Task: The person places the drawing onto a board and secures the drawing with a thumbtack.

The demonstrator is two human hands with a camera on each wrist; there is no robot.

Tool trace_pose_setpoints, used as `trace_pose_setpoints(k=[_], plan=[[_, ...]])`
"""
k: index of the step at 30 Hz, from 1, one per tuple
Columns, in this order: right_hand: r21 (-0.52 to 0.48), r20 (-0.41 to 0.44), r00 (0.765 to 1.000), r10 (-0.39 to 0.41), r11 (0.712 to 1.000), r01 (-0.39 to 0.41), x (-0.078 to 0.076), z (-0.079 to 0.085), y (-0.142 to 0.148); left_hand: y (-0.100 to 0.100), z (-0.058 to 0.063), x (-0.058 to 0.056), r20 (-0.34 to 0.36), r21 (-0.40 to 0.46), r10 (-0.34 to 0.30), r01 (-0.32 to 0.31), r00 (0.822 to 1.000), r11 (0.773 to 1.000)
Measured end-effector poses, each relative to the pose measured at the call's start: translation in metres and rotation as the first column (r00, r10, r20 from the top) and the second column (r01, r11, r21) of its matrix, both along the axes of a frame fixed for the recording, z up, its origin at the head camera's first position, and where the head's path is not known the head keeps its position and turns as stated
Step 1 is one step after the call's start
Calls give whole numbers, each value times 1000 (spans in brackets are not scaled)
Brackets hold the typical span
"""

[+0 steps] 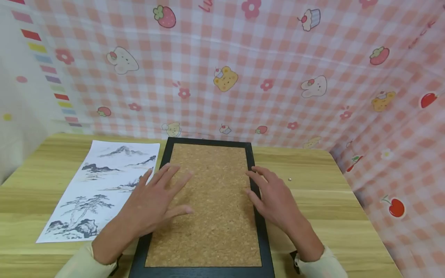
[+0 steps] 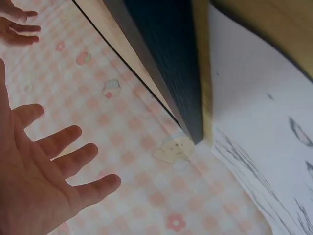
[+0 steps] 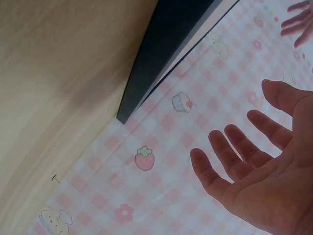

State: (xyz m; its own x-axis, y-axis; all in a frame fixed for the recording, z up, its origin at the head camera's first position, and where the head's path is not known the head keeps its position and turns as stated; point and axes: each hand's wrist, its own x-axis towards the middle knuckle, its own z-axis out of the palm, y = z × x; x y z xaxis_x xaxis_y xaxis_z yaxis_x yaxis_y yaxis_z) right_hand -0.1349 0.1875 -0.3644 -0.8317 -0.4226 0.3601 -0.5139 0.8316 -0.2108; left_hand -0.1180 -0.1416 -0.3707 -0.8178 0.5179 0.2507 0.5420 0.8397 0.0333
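A cork board (image 1: 208, 231) in a black frame (image 1: 248, 154) lies lengthwise on the wooden table. My left hand (image 1: 153, 202) is spread above its left side, fingers pointing toward the far end and holding nothing. In the left wrist view the same hand (image 2: 44, 186) shows its palm and parted fingers, apart from the frame (image 2: 171, 63). My right hand (image 1: 278, 197) hovers by the right side of the frame, its fingertips overlapping the cork in the head view. In the right wrist view that hand (image 3: 264, 176) has an empty palm and loosely bent fingers.
On the table's left lies a white paper sheet (image 1: 114, 158) printed with ink landscapes, partly behind my left arm. A small metal tack (image 1: 290, 179) stands on the table right of the board. A pink checked cloth (image 1: 194, 50) hangs behind the table (image 1: 330, 216).
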Motion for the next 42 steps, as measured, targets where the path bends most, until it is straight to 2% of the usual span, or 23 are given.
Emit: trace_pose_setpoints(k=[5, 10, 16, 22, 31, 35, 42], plan=[[-41, -2, 1000, -8, 999, 8, 0, 1, 7, -7, -2, -2, -20, 30, 21, -20, 1000, 999], [-83, -7, 1000, -6, 997, 5, 2, -4, 11, -15, -4, 1, -52, 42, 48, -46, 998, 998], [-85, -5, 999, -37, 996, 37, 2, -6, 19, -21, -2, 2, -85, 57, 64, -60, 994, 997], [-119, 4, 999, -53, 991, 54, 0, -6, 27, -26, -2, -2, -6, 172, 57, -55, 998, 984], [-138, 50, 994, -101, 985, 107, -3, -5, 33, -34, -3, -4, 124, 316, 90, -125, 988, 940], [-157, 47, 993, -112, 981, 118, -4, -3, 38, -36, -1, -5, 202, 381, 99, -172, 974, 908], [-198, 65, 990, -126, 971, 136, -8, 0, 43, -45, 4, -8, 330, 476, 79, -238, 941, 847]])
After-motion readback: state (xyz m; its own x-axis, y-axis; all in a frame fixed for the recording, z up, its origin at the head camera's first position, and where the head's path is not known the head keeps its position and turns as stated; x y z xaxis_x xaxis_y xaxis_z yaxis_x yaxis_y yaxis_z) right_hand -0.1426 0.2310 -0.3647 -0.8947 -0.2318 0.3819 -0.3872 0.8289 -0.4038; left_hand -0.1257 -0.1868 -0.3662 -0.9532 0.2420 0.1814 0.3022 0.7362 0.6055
